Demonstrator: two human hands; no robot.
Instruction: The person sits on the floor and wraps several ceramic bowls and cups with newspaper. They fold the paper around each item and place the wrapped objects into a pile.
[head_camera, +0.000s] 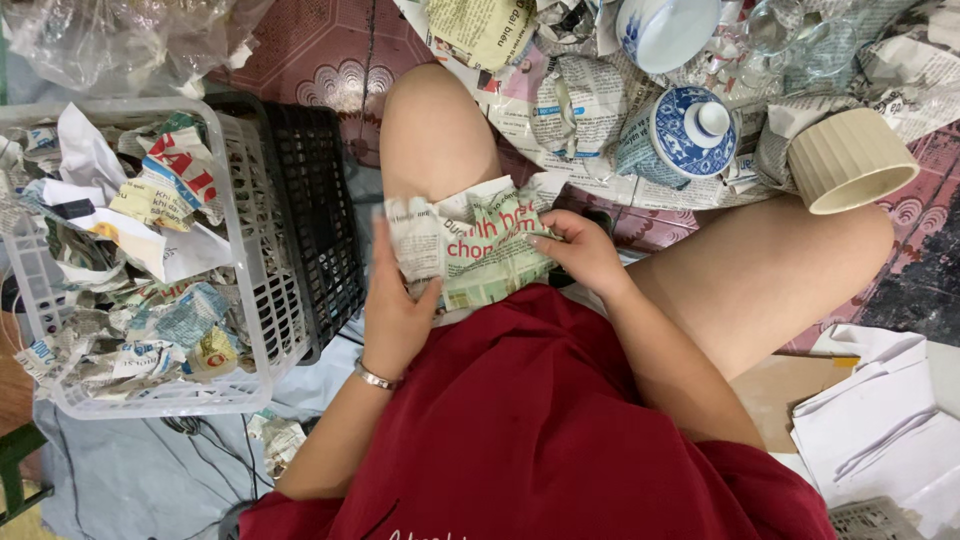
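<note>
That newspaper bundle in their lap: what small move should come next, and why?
Probably fold the loose top edge down. Both hands, left hand and right hand, grip the crumpled newspaper bundle, whose upper flap still sticks out unfolded.

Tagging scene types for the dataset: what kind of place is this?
Probably a home or small workshop floor used for packing ceramics by hand: blue-and-white lidded jar on newspaper, white basket of crumpled newspaper, both hands, left hand and right hand, holding a newspaper-wrapped bundle.
</note>
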